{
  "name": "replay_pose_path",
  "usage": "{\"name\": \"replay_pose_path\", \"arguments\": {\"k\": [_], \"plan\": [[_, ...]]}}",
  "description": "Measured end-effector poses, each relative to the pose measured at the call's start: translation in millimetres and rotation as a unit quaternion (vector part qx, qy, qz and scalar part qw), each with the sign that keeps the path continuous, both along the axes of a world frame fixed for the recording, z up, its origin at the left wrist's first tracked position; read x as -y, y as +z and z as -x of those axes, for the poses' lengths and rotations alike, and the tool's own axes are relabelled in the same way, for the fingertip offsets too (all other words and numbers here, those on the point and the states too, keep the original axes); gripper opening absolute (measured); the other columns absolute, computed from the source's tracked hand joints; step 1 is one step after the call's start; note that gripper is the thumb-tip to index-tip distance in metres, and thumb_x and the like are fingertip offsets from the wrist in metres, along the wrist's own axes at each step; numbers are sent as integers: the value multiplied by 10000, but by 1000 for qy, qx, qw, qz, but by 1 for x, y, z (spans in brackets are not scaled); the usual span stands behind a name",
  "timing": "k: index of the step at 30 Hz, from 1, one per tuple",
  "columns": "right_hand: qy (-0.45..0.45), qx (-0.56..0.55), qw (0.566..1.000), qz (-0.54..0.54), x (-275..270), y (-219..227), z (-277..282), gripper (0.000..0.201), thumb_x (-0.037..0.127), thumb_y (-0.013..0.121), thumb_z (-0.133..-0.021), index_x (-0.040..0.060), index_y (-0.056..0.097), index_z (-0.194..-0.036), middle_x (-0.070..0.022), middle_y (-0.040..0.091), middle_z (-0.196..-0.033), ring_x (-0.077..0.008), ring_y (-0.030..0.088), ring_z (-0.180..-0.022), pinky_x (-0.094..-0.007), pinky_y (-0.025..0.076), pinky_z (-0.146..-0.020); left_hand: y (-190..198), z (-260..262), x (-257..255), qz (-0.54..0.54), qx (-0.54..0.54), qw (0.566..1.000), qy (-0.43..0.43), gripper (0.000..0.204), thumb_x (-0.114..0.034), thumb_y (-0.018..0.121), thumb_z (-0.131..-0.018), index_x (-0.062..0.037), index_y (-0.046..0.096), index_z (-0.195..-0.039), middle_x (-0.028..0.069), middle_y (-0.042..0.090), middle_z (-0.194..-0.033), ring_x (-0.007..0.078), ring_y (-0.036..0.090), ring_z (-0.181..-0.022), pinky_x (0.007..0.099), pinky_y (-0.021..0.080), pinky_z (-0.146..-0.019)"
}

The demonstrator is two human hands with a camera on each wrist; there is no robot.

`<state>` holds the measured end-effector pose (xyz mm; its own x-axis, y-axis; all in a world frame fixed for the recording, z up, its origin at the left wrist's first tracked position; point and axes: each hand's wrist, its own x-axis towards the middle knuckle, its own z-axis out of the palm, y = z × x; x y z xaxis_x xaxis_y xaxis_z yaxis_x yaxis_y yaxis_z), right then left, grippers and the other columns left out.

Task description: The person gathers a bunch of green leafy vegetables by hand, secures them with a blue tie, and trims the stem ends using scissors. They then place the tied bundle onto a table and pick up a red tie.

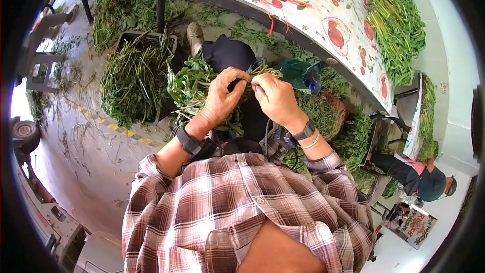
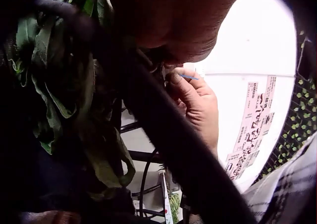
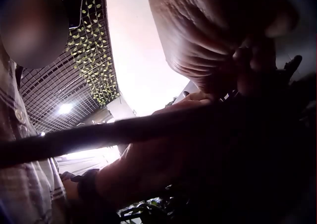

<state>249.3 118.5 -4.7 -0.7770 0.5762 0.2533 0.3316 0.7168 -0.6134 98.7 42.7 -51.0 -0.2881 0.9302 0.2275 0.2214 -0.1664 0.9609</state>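
Greens lie crosswise before the plaid shirt, leafy end to the left, stems pointing right. The left hand sits against them, nearer the leafy end, its thumb and fingertips together, on what one cannot tell. Beside it, the right hand pinches a thin blue strip, just on the near side of the stems.
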Motion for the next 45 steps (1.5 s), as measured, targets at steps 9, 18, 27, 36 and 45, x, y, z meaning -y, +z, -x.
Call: {"name": "replay_pose_path", "arguments": {"k": [9,18,27,36,45], "plan": [[-16,-28,999,-8,-2,4,8,117,0,619,-799,39,553,-886,-112,586,-774,-309,614,-685,-382,486,-587,2,-3,-20,15,-32,999,3,137,19,581,-805,-2,637,-928,138,638,-883,320,622,-845,376,490,-753],[-2,-45,996,76,-11,5,11,114,-15,636,-782,34,593,-877,-118,605,-905,-298,616,-747,-353,500,-642,0,-5,-8,24,-18,999,34,314,46,584,-819,-27,464,-1100,138,660,-919,252,668,-889,331,510,-773],[0,30,999,32,-11,5,13,146,-19,602,-774,32,569,-907,-112,608,-910,-332,610,-778,-391,501,-666,-6,-5,-4,-22,7,999,46,349,70,624,-792,-12,456,-1087,110,613,-942,234,653,-906,312,497,-787],[-63,-26,993,99,-9,-6,8,120,-27,605,-799,36,579,-898,-121,602,-846,-296,608,-737,-343,486,-651,-5,-4,-3,-16,19,999,34,318,62,637,-792,-3,478,-1060,95,615,-930,202,648,-878,296,490,-797],[44,-48,998,26,-9,1,12,194,-62,623,-747,48,581,-901,-69,600,-1080,-270,637,-790,-334,516,-667,-7,-5,-5,14,8,999,30,301,62,619,-792,-20,486,-1049,100,626,-878,202,655,-859,304,494,-768]]}}
